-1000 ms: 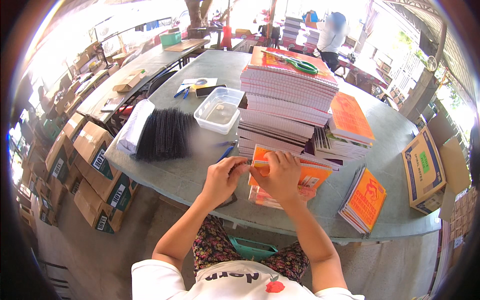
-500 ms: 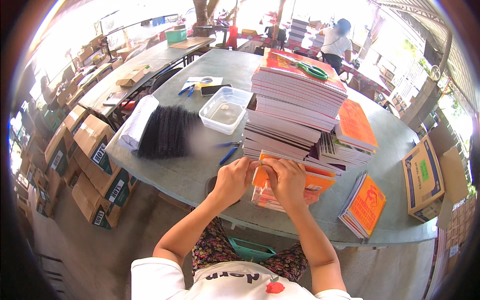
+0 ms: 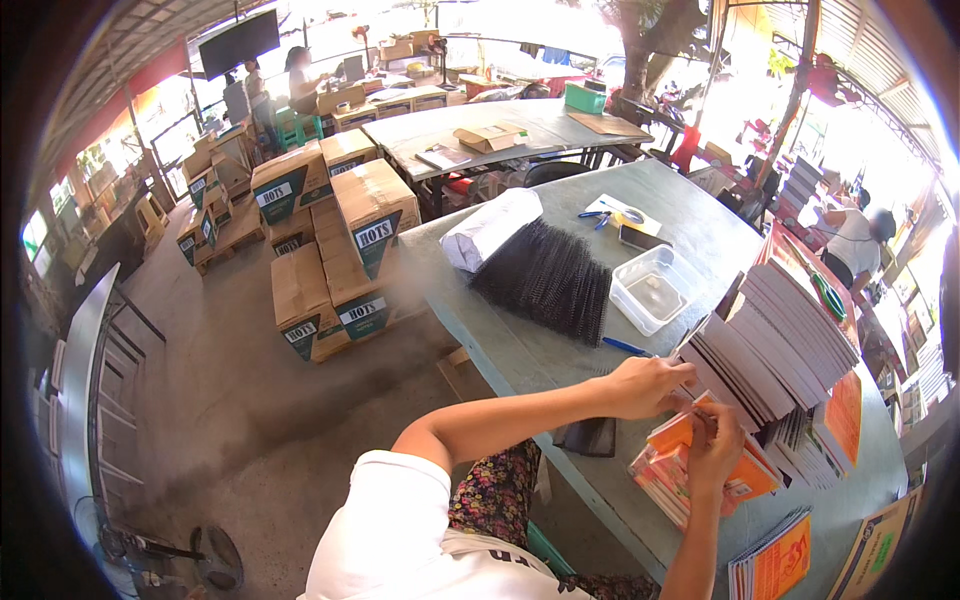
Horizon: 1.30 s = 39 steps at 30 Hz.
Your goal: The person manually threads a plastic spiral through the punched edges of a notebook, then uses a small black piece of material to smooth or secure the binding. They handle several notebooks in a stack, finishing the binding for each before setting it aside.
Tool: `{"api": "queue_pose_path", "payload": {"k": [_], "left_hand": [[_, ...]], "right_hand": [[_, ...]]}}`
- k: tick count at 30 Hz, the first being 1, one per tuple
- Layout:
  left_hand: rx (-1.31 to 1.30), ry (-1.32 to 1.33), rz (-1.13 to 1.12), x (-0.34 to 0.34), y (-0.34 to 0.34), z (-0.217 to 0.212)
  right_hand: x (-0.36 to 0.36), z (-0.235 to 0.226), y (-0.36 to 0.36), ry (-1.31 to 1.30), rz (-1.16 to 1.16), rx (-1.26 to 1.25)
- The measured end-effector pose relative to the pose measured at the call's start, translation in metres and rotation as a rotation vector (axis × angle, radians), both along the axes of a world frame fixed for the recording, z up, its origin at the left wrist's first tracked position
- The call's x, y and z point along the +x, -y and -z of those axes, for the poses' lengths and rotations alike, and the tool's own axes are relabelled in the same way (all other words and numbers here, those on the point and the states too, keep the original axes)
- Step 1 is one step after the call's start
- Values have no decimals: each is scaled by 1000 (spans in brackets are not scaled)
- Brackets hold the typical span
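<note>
My right hand (image 3: 715,440) is closed on the top edge of an orange-covered notebook (image 3: 757,474), which stands beside the tall stack. My left hand (image 3: 648,388) is pinched closed at the notebook's left corner; whatever lies between its fingertips is too small to make out. Right behind both hands rises a tall stack of unbound notebooks (image 3: 735,372), with green-handled scissors (image 3: 828,297) on top. More orange booklets (image 3: 655,480) lie beneath the notebook. Blue-handled pliers (image 3: 626,346) rest left of the stack, close to my left hand.
Black plastic spiral coils (image 3: 545,275) lie beside a white wrapped bundle (image 3: 490,228). Behind the pliers are a clear tub (image 3: 655,290) and a phone (image 3: 640,237). Spiral-bound notebooks (image 3: 780,555) and a carton (image 3: 878,545) are at right. Cardboard boxes (image 3: 340,260) stand on the floor.
My view has swung to the left, so the table appears further right and more boxes show. Both hands stay at the notebook; my left hand has come slightly away from my right.
</note>
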<state>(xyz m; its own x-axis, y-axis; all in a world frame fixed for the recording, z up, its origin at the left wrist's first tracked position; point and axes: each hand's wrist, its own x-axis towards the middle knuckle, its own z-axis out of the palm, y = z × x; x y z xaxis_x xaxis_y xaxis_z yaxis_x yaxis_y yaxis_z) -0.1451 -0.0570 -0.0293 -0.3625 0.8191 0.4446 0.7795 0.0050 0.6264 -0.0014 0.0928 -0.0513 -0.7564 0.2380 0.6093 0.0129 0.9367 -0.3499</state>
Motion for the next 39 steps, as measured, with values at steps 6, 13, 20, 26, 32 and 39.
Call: {"api": "queue_pose_path", "payload": {"k": [6, 13, 20, 26, 32, 39], "left_hand": [[322, -405, -82, 1, -12, 9], [-536, -376, -221, 12, 34, 85], [-663, -193, -179, 17, 29, 104], [-528, 218, -297, 41, 38, 92], [254, -62, -139, 59, 20, -24], [188, -330, 46, 40, 0, 18]], "right_hand": [[-2, -10, 6, 22, 31, -18], [2, -15, 11, -30, 61, -57], [-1, -18, 21, -147, 55, -113], [6, -7, 8, 20, 81, -20], [5, -18, -5, -140, 96, -54], [63, -28, -23, 76, 195, -115]]}}
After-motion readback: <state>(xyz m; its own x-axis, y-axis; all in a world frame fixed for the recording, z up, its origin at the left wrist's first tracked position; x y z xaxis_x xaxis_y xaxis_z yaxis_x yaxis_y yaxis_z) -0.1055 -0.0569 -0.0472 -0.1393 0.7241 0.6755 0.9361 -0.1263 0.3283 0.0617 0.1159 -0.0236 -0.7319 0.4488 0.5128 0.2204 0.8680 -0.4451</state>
